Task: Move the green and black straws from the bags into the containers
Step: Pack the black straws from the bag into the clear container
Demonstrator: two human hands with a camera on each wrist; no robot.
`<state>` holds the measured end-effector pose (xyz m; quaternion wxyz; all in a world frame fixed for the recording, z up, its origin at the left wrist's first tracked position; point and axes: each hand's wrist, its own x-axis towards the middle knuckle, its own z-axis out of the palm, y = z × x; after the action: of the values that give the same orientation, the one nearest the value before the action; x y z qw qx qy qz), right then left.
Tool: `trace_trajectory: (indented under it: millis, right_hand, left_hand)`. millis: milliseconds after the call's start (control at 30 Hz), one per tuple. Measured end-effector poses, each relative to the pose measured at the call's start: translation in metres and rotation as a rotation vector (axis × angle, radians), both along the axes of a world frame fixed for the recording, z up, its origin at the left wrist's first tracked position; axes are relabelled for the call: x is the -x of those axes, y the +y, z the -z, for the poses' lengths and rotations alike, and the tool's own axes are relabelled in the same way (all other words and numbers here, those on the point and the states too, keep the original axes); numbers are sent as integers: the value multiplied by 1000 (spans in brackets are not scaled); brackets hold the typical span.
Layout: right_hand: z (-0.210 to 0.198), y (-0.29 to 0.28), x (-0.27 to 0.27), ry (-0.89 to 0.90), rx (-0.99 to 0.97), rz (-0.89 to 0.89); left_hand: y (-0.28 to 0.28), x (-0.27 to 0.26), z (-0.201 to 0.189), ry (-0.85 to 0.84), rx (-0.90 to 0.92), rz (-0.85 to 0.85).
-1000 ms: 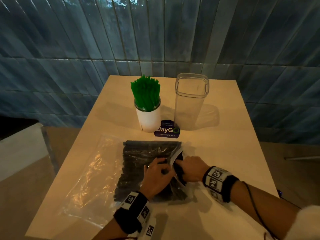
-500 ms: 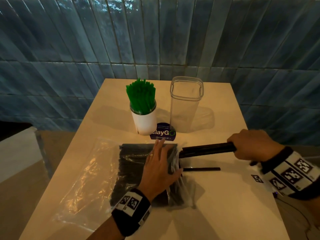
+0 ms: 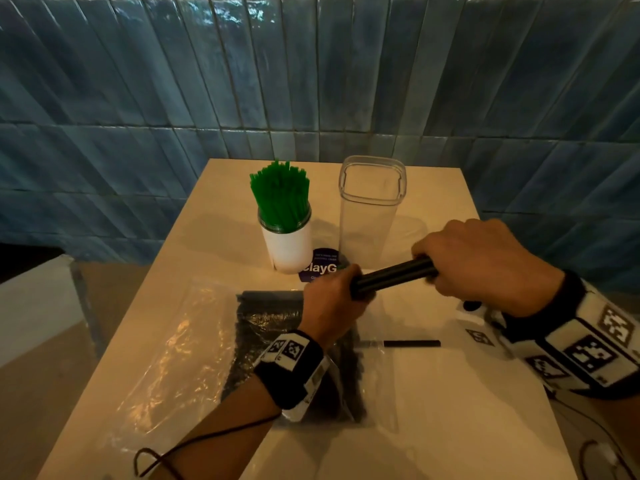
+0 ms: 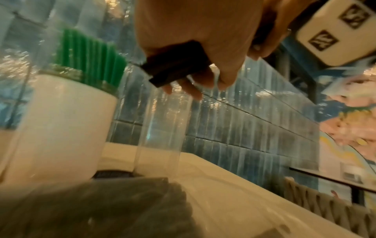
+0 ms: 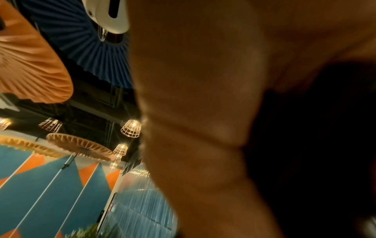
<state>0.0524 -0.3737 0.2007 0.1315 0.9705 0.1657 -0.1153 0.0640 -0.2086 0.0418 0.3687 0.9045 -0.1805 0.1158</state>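
A bundle of black straws (image 3: pixel 393 277) is held level above the table. My right hand (image 3: pixel 478 261) grips its right end and my left hand (image 3: pixel 334 301) grips its left end, whose tips (image 4: pixel 173 67) show in the left wrist view. Below lies the clear bag of black straws (image 3: pixel 277 341), and one loose black straw (image 3: pixel 412 343) lies on the table. Green straws (image 3: pixel 281 199) stand in the white cup (image 3: pixel 289 249). The clear tall container (image 3: pixel 369 216) stands empty to its right. The right wrist view shows only my palm (image 5: pixel 203 112).
An empty clear plastic bag (image 3: pixel 166 362) lies flat at the table's left. A dark round coaster (image 3: pixel 320 270) lies between cup and container. The beige table (image 3: pixel 433 427) ends at a blue tiled wall (image 3: pixel 311 81) behind. A white ledge (image 3: pixel 31 299) sits left.
My right hand pulled a bundle of black straws out of the bag and lifted it. My left hand left the bag and took hold of the bundle's left end. One straw dropped onto the table.
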Motion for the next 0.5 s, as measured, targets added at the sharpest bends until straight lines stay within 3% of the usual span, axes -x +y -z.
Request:
trace_trajectory:
  millis: [167,233,300,367,433,500]
  right_hand:
    - [2,13,-10,96,-590,28]
    - [16,25,-9,1,-863,-32]
    - [28,33,-8,-216,-1214,-67]
    - [35,34,-9,-406,-1581,19]
    - [35,37,-11,-430,-1823,110]
    - [30,42,-15,-423,-1947,132]
  left_hand:
    - [20,-5,18,98,148,-84]
    - [13,-2,19,123,212,-54]
    - [6,-3,15,161,294,-45]
    - [1,-7,4,191,348,-26]
    - [-7,-12,-10,190,361,25]
    - [-18,-18,-26,177,343,71]
